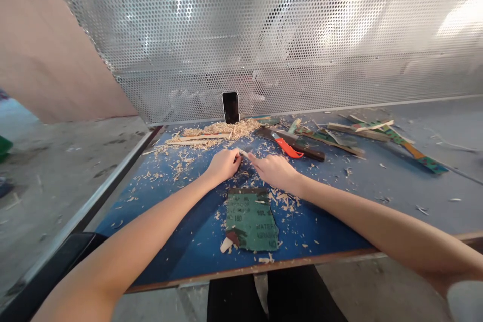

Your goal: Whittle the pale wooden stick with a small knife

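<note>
Over the middle of the blue table top (pixel 181 251), my left hand (pixel 223 165) is closed round a small pale piece (pixel 242 152) that looks like wood. My right hand (pixel 277 171) meets it from the right, its fingers pressed together against the piece's right end. Just below both hands lies a green sheet of sandpaper (pixel 251 219) with printed lettering, its right edge torn. A red-orange handled cutter (pixel 287 146) rests beyond my right hand, beside a knife with a dark handle (pixel 313 153).
Wood shavings (pixel 241 130) are heaped before an upright phone (pixel 231 107), with thin pale sticks (pixel 204 137) to its left. Painted wood strips (pixel 415 153) lie at the right. A perforated metal screen (pixel 264 45) stands along the back edge. A black armrest-like object (pixel 56 271) is at lower left.
</note>
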`<state>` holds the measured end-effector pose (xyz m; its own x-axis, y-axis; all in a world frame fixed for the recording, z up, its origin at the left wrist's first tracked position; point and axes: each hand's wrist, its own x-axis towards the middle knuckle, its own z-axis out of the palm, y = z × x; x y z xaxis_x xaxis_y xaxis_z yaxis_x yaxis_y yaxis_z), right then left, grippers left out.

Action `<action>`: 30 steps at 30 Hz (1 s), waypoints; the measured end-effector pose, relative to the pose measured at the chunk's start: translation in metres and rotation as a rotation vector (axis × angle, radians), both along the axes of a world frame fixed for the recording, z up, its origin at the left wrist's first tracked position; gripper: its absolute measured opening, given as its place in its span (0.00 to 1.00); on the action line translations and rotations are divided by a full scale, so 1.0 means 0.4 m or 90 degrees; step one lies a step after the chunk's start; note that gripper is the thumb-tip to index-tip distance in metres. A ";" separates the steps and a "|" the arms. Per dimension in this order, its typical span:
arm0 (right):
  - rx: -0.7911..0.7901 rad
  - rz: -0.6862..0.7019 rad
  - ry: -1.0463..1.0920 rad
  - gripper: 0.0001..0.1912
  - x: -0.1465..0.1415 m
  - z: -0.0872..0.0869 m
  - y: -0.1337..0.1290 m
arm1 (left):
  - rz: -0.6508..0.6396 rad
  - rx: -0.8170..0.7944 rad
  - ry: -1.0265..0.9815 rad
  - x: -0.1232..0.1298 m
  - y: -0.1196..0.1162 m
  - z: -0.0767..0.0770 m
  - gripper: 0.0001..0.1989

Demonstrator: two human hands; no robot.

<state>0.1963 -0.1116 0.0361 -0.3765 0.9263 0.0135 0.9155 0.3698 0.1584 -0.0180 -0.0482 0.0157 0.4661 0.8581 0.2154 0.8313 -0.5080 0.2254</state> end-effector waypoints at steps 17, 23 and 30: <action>-0.002 -0.042 0.021 0.31 0.016 0.001 0.023 | 0.003 -0.001 0.001 0.000 0.000 -0.001 0.12; -0.011 -0.012 0.006 0.31 -0.001 0.010 -0.005 | 0.005 -0.004 -0.001 0.001 -0.004 0.003 0.14; -0.011 -0.030 0.010 0.31 -0.010 0.018 -0.008 | 0.008 -0.008 -0.001 -0.002 -0.002 0.002 0.13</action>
